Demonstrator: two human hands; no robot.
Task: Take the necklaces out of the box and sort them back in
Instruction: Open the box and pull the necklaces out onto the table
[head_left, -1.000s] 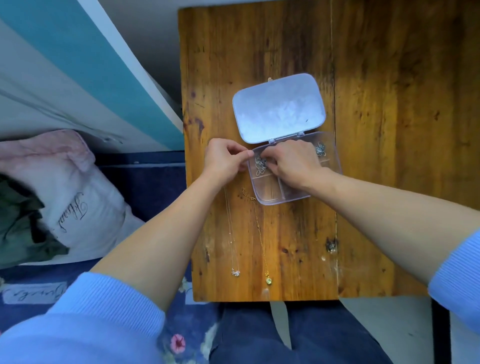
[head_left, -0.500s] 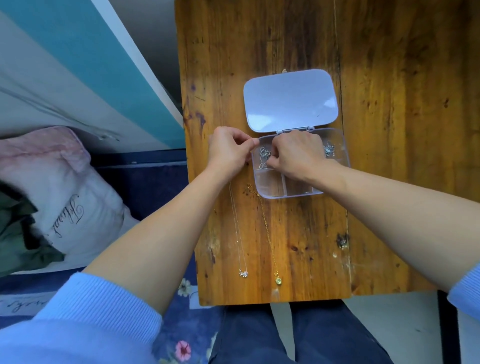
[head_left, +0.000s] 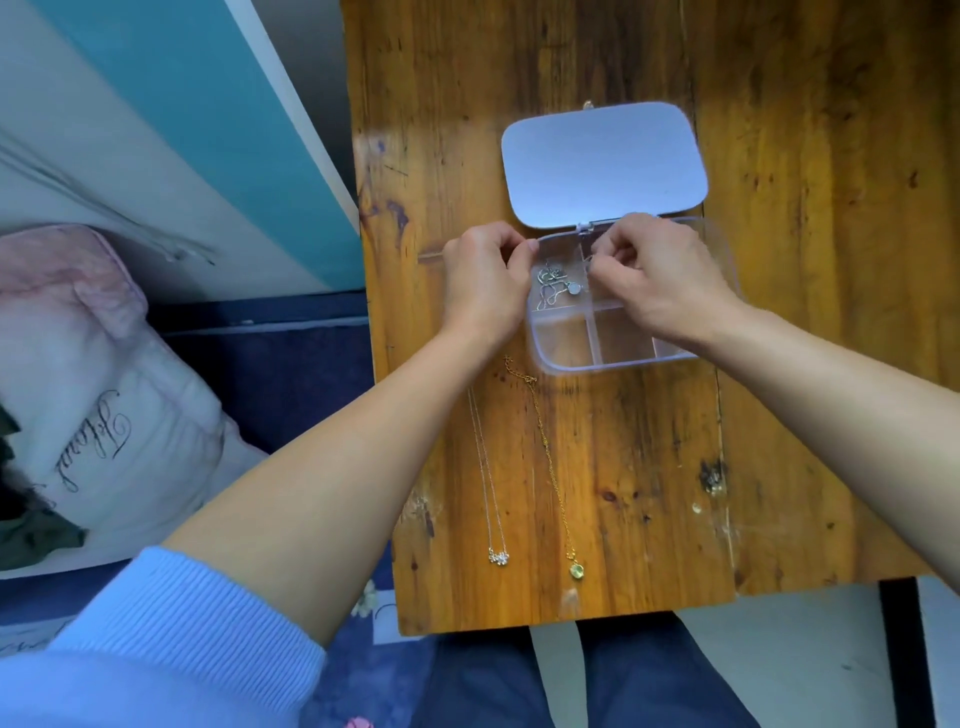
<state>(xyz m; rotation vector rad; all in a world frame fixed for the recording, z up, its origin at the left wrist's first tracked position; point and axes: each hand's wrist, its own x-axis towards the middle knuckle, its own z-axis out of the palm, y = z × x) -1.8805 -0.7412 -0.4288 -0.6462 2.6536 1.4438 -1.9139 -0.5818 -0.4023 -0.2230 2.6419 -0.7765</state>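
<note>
Box (head_left: 613, 365) sitting open on counter (head_left: 810, 374). Left hand (head_left: 483, 286) pinching its rim at 9 o'clock. Right hand (head_left: 660, 280) curling into a far cell; what it is pinching, cannot tell. Tangled chain (head_left: 555, 283) lying in far-left cell. Silver necklace (head_left: 488, 467) and gold necklace (head_left: 554, 467) lying at box's 6 o'clock.

Wood table (head_left: 805, 415) – pink pillow (head_left: 104, 364) on left, blue floral fabric (head_left: 291, 384) below.
</note>
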